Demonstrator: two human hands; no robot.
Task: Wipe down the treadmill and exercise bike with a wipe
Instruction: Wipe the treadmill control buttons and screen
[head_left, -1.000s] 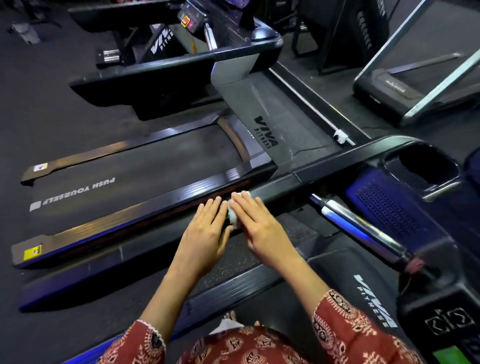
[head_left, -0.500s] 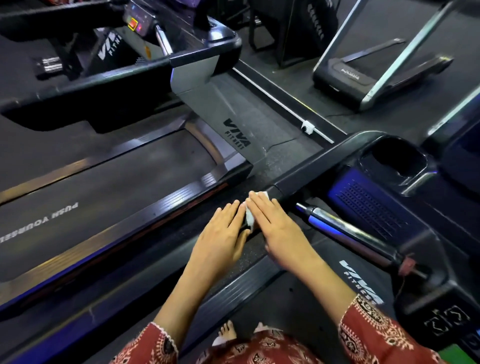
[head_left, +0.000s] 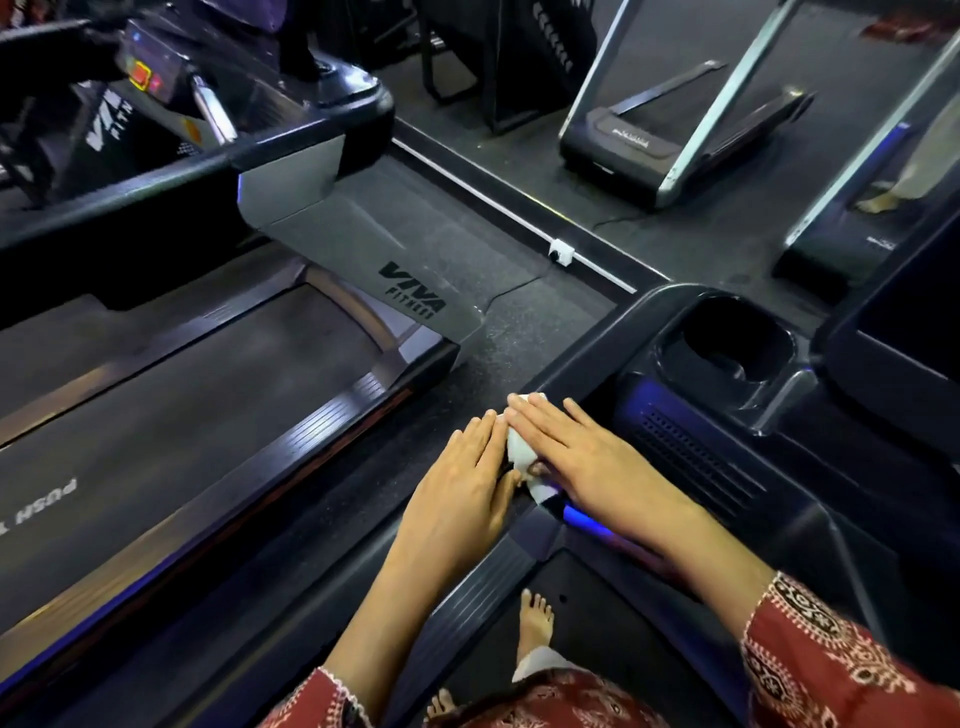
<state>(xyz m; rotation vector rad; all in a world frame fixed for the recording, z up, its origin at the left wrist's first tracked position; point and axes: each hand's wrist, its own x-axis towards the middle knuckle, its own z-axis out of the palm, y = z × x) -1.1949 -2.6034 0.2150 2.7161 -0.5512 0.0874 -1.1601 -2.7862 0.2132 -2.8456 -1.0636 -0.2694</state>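
Wipe (head_left: 519, 448), white, thin and crumpled into soft folds, is pressed onto the near end of a smooth black plastic handrail (head_left: 597, 340) of the treadmill (head_left: 810, 509). The right hand (head_left: 587, 460) is laid flat over it with straight fingers held together, nothing being gripped. Only a strip and a lower corner of the wipe are left showing. The left hand (head_left: 460, 480) is spread flat just left of the handrail's end, fingers likewise straight, its index finger set against the wipe's edge.

Right of the handrail a round, deep cup holder (head_left: 737, 343) is sunk into glossy black plastic, and a panel of narrow slanted vent slots (head_left: 691, 457) is seen below that. Left of the handrail, across a strip of speckled rubber floor (head_left: 519, 332), a neighbouring machine (head_left: 130, 218) is seen, with a matte dark belt (head_left: 182, 415), a ribbed side rail (head_left: 337, 421) and a grey wedge-shaped cover (head_left: 363, 244) printed with black lettering. Beneath the handrail a bare foot (head_left: 535, 621) is planted on a dark deck (head_left: 597, 623). Red sleeves (head_left: 831, 670) with a pale printed pattern are worn at both wrists.
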